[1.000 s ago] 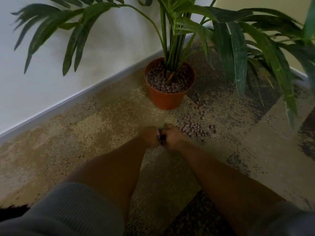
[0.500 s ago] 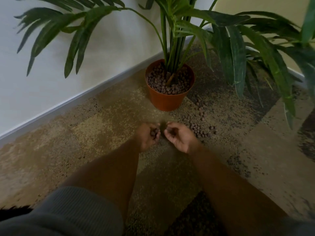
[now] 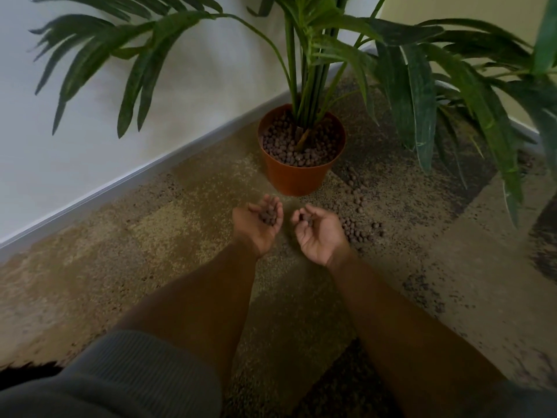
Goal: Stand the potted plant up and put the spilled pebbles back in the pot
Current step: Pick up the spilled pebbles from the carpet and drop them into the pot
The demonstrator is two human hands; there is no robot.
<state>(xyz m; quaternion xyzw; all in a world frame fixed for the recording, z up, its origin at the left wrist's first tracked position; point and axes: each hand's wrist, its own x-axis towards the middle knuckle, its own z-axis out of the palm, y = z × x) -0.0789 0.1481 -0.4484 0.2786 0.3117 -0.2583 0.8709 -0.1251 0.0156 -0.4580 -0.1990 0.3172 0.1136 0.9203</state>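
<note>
The orange pot (image 3: 297,179) stands upright in the corner of the room, filled with brown pebbles (image 3: 283,146) around the green palm stems (image 3: 304,86). My left hand (image 3: 256,224) is palm up just in front of the pot, cupping a small heap of pebbles in curled fingers. My right hand (image 3: 319,233) is beside it, palm up, holding a few pebbles near its curled fingertips. Spilled pebbles (image 3: 355,230) lie on the carpet right of my right hand, and a trail of them (image 3: 354,185) runs up to the pot's right side.
The white wall and grey skirting board (image 3: 126,182) run diagonally on the left. A yellow wall (image 3: 482,13) closes the corner at the back right. Long palm leaves (image 3: 422,110) hang low over the carpet right of the pot. Patterned carpet (image 3: 150,236) covers the floor.
My hands were pressed together on the carpet; they have parted, turned palm up and risen toward the pot, each with pebbles in it.
</note>
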